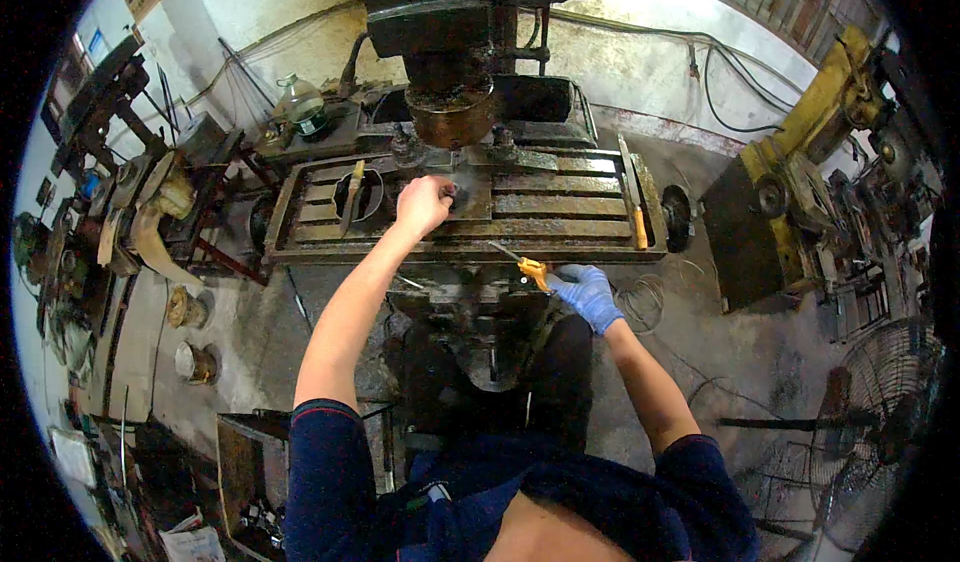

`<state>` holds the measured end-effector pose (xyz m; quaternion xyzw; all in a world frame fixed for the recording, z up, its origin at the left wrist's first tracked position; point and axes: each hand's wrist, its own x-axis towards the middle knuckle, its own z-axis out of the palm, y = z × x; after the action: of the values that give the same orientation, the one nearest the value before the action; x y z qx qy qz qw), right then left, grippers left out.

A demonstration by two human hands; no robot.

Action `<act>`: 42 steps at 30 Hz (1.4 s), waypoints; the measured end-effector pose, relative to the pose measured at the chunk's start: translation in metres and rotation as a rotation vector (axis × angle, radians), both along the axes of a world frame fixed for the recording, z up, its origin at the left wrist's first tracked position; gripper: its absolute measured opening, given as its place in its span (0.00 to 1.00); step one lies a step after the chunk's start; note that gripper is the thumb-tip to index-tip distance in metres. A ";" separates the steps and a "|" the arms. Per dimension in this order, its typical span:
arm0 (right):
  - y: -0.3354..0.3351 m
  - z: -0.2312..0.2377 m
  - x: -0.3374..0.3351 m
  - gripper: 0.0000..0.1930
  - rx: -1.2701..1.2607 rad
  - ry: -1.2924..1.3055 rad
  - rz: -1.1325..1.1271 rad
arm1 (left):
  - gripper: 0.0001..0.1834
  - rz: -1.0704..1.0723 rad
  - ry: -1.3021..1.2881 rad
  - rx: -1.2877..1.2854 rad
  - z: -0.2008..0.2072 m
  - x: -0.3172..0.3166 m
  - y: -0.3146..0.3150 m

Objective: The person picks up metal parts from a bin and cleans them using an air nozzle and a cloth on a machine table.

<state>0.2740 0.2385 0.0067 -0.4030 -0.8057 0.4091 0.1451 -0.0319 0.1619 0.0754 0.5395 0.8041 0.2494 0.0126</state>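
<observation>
My bare left hand reaches over the slotted metal table of a milling machine, just below the round spindle head. Its fingers are curled together near a small dark part, and what they grip is too small to name. In a blue glove, my right hand closes round a yellow air blow gun in front of the table's near edge. The gun's thin nozzle points up and left, toward the table. Left of my left hand, a cut-open container sits on the table with a wooden-handled brush in it.
A long tool with an orange handle lies along the table's right end. A large clear bottle stands back left. At right are a yellow-and-dark machine and a floor fan. Cans stand on the floor at left.
</observation>
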 end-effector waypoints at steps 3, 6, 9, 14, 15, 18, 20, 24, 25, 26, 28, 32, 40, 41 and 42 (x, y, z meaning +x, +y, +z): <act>-0.001 -0.006 0.028 0.20 -0.077 0.077 -0.057 | 0.14 0.022 0.152 -0.067 0.011 0.014 0.006; -0.013 0.022 0.038 0.17 -0.001 0.108 -0.030 | 0.10 -0.011 0.203 0.053 -0.002 0.004 0.010; -0.009 0.003 0.061 0.17 -0.050 0.111 -0.073 | 0.08 -0.059 0.198 0.139 -0.010 -0.004 0.026; -0.009 -0.001 0.082 0.16 -0.131 0.204 -0.158 | 0.09 -0.078 0.263 0.278 -0.022 -0.012 0.044; -0.009 0.006 0.083 0.15 -0.118 0.174 -0.170 | 0.10 -0.027 0.261 0.250 -0.025 -0.013 0.046; 0.001 0.021 0.092 0.14 -0.134 0.162 -0.185 | 0.13 0.148 0.218 0.154 -0.018 -0.001 0.051; 0.003 0.060 0.086 0.13 0.031 0.130 -0.164 | 0.16 0.319 0.154 0.053 -0.013 0.005 0.054; 0.022 0.167 0.065 0.12 0.457 0.273 -0.100 | 0.19 0.322 0.057 0.028 -0.019 -0.008 0.059; 0.025 0.208 0.057 0.12 0.410 0.282 -0.160 | 0.19 0.299 0.046 0.041 -0.022 -0.015 0.056; 0.039 0.236 0.050 0.12 0.558 0.471 -0.134 | 0.20 0.272 0.035 0.058 -0.022 -0.020 0.054; 0.069 0.312 0.043 0.18 0.756 0.709 -0.191 | 0.22 0.251 -0.054 0.040 -0.017 -0.024 0.054; 0.068 0.451 0.040 0.20 0.413 1.269 0.731 | 0.22 0.212 -0.138 0.039 -0.012 -0.025 0.063; 0.035 0.333 0.043 0.16 0.651 1.431 0.216 | 0.20 0.299 -0.116 0.117 -0.023 -0.031 0.057; 0.025 0.316 0.039 0.18 0.687 1.382 0.263 | 0.20 0.301 -0.123 0.116 -0.022 -0.031 0.055; 0.025 0.303 0.046 0.19 0.709 1.325 0.259 | 0.20 0.288 -0.134 0.119 -0.018 -0.028 0.056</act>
<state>0.3201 0.2631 0.3094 0.0952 -0.6743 0.2959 0.6699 -0.0595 0.2184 0.0575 0.4007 0.8542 0.3312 -0.0014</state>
